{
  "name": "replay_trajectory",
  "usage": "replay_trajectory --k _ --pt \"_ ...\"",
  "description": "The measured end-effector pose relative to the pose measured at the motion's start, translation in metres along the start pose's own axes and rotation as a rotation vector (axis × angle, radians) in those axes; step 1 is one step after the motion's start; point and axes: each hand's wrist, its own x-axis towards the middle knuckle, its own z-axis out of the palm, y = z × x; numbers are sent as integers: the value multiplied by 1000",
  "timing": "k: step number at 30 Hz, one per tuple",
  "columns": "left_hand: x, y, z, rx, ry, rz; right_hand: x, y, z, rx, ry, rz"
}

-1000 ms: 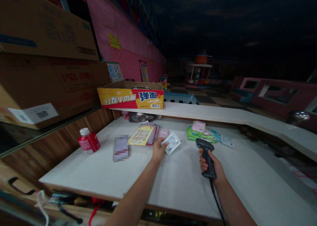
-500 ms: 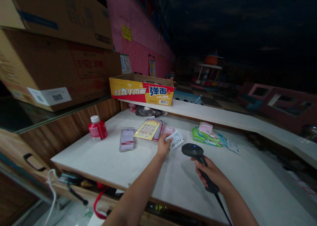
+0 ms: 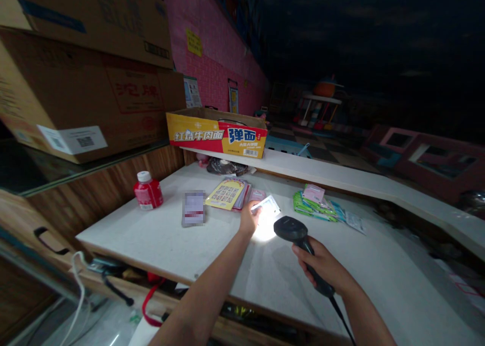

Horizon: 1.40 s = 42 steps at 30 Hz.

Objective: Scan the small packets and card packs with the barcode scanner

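My left hand (image 3: 250,219) grips the near-left edge of a small white packet (image 3: 268,204) just above the white desk (image 3: 159,245). In my right hand (image 3: 324,265) is a black corded barcode scanner (image 3: 291,229), its head facing left toward the packet. A bright white light from the scanner falls on the packet and the desktop below it. Behind my left hand lie a yellow printed sheet (image 3: 227,194) on a stack of papers and a pink packet (image 3: 257,195). Right of the scanner is a pile of green packets (image 3: 312,207) with a pink packet on top.
A red bottle with a white cap (image 3: 148,192) and a blurred flat item (image 3: 194,208) stand and lie at left. An open noodle carton (image 3: 215,134) sits on the raised ledge (image 3: 322,170) behind. Large cardboard boxes (image 3: 87,103) are stacked at far left.
The scanner's light has come on and shines over the packet. The scanner head has shifted slightly left, while both hands keep their holds.
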Motion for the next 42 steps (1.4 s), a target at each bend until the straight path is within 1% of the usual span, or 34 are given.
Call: replay_trajectory --k 7,10,12,15,18,20,22,25,29,33,35,37,39,42 --pt "0 -11 4 -80 -35 -48 9 6 2 53 22 -2" --pt "0 -12 4 -66 -37 -50 15 14 0 124 58 21" --pt "1 -11 4 -36 -46 -39 20 23 -5 232 92 42" --pt "1 -7 2 26 -37 -8 27 44 -16 479 104 44" --pt "0 -1 2 84 -13 33 33 66 -29 768 58 -26" --pt "-1 2 2 115 -20 58 36 77 -36 924 36 -75" --pt "-1 5 2 146 -26 73 39 84 -42 1023 35 -103" --pt "-2 7 1 177 -10 70 43 85 -46 1093 37 -111" --pt "-1 5 1 65 -19 -7 48 85 -49 1105 12 -115" --pt "2 3 4 -159 -77 -162 51 88 -51 1172 -13 -118" --pt "5 5 10 -289 -138 -229 53 90 -52 1217 -25 -116" --pt "8 9 21 -405 -207 -280 54 91 -53 1255 -34 -112" --pt "14 15 38 -477 -267 -335 55 91 -53 1270 -36 -112" --pt "26 23 72 -509 -307 -405 56 91 -54 1260 -30 -122"
